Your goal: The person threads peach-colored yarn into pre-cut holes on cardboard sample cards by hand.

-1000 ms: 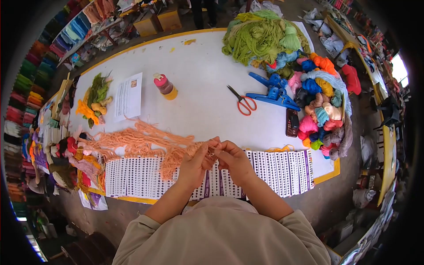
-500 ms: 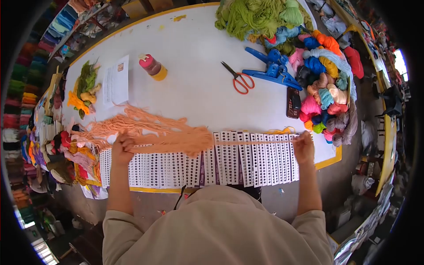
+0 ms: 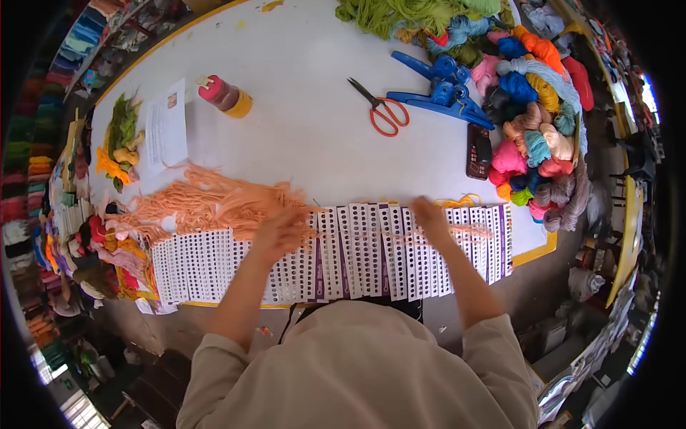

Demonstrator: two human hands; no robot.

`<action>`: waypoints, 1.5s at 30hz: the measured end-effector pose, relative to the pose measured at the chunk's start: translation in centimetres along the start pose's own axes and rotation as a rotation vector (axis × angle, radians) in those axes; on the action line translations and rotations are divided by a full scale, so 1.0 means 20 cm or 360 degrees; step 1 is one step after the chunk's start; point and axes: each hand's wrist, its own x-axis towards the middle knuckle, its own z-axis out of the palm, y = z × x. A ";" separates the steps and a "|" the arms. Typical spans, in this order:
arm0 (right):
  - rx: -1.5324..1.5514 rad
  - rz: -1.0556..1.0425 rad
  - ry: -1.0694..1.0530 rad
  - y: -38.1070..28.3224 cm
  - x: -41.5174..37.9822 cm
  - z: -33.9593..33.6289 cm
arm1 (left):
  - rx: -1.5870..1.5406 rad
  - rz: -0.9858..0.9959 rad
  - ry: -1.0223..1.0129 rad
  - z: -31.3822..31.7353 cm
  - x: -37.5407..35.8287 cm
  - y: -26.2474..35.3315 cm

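Observation:
My left hand (image 3: pixel 280 232) is over the right end of a loose peach yarn bundle (image 3: pixel 214 202), its fingers partly spread and blurred by motion. Further right, my right hand (image 3: pixel 431 218) is above a row of white punched cards (image 3: pixel 364 250); its fingers are smeared, and what it holds is unclear. A thin strand of peach yarn (image 3: pixel 471 230) lies across the cards, to the right of my right hand. The cards line the table's near edge, side by side, with a few purple ones among them.
Red-handled scissors (image 3: pixel 387 116), a blue clamp-like tool (image 3: pixel 443 93) and a dark phone-like object (image 3: pixel 479 151) lie beyond the cards. A pink-and-yellow bottle (image 3: pixel 225 96) and printed paper (image 3: pixel 166 129) are at left. Coloured yarn skeins (image 3: pixel 536 136) are heaped at right.
Both hands have moved inward, closer together. The peach strand that was stretched straight between them now lies slack over the cards. The view has shifted slightly.

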 end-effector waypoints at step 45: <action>0.0506 0.0804 -0.0889 -0.24 0.37 0.48 | 0.0369 -0.0125 0.0209 0.04 0.13 0.01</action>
